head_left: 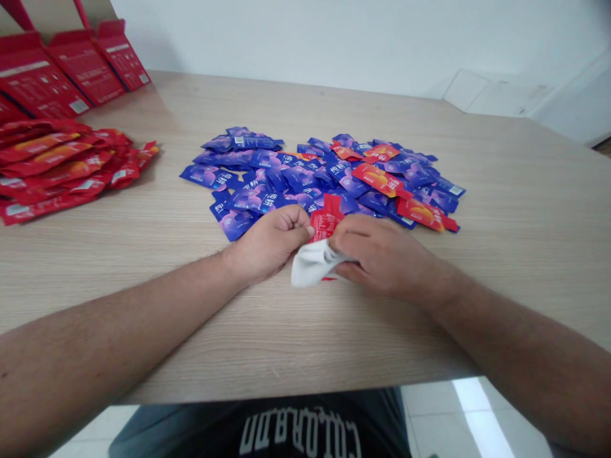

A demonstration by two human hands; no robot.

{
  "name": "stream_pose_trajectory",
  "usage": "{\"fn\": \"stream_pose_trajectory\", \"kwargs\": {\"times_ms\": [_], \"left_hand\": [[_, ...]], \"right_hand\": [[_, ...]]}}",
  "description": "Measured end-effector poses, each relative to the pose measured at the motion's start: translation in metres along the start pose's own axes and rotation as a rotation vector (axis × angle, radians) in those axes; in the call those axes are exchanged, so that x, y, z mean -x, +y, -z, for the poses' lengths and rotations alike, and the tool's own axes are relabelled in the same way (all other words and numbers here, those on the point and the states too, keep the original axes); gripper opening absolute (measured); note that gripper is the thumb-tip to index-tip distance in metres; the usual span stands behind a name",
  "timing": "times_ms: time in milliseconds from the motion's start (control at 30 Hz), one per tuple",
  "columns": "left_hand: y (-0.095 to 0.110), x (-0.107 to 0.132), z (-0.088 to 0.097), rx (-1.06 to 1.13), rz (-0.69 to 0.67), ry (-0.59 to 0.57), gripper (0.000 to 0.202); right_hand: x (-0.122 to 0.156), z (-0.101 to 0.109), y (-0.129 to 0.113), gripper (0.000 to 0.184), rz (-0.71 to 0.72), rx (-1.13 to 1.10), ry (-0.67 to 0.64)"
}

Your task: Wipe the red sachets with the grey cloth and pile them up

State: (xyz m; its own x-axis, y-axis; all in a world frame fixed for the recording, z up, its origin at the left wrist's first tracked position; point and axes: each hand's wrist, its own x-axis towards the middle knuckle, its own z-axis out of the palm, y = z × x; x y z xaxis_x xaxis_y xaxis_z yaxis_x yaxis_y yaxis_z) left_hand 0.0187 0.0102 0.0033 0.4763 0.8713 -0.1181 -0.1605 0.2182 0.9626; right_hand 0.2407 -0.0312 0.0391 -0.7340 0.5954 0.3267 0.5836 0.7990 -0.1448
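Note:
Both of my hands meet over the wooden table (501, 210), just in front of a heap of blue sachets (267, 178) mixed with a few red ones (379, 179). My left hand (267, 245) is closed, pinching the edge of a red sachet (325, 222). My right hand (382, 254) is closed on a white cloth (312, 264) that is pressed against the lower part of that sachet. The sachet stands tilted between the two hands, with its lower half hidden by the cloth.
A stack of red sachets (57, 168) lies at the left edge of the table. Red cartons (71, 70) stand behind it at the far left corner. A white wall runs behind the table.

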Motion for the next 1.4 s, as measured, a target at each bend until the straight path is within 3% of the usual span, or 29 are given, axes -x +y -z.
{"fn": "stream_pose_trajectory", "kwargs": {"times_ms": [100, 300, 500, 667, 900, 1033, 1100, 1233, 1300, 1400], "left_hand": [[-0.001, -0.001, 0.0, 0.01, -0.016, 0.019, 0.027], [0.0, 0.0, 0.0, -0.037, -0.009, 0.014, 0.02], [-0.001, -0.002, -0.001, -0.037, -0.021, 0.026, 0.018], [-0.002, -0.001, 0.001, -0.086, -0.03, 0.009, 0.016], [-0.005, -0.003, 0.003, -0.058, -0.055, 0.01, 0.021], [-0.002, -0.003, 0.004, -0.067, -0.027, 0.012, 0.022], [-0.001, -0.003, 0.006, -0.074, -0.022, 0.007, 0.021], [0.0, -0.004, 0.007, -0.056, -0.01, 0.014, 0.023], [0.0, -0.004, 0.007, -0.066, -0.002, 0.019, 0.024], [-0.001, -0.003, 0.007, -0.058, -0.021, 0.029, 0.024]], "right_hand": [[0.0, 0.0, 0.005, 0.017, -0.111, 0.035, 0.07], [0.0, 0.0, -0.005, 0.003, 0.066, -0.044, -0.123], [0.002, -0.001, 0.006, 0.015, -0.082, 0.013, 0.016], [0.001, -0.001, 0.0, 0.006, 0.084, -0.048, -0.111], [0.002, 0.001, 0.019, 0.018, -0.098, -0.014, 0.093], [0.001, 0.001, 0.014, 0.009, 0.01, -0.086, -0.123], [0.001, 0.001, 0.012, 0.007, 0.019, -0.088, -0.164], [0.001, 0.001, 0.023, 0.018, -0.14, -0.031, 0.079], [0.001, 0.0, 0.029, 0.021, -0.166, -0.034, 0.118], [0.001, 0.0, 0.027, 0.015, -0.077, -0.114, -0.093]]}}
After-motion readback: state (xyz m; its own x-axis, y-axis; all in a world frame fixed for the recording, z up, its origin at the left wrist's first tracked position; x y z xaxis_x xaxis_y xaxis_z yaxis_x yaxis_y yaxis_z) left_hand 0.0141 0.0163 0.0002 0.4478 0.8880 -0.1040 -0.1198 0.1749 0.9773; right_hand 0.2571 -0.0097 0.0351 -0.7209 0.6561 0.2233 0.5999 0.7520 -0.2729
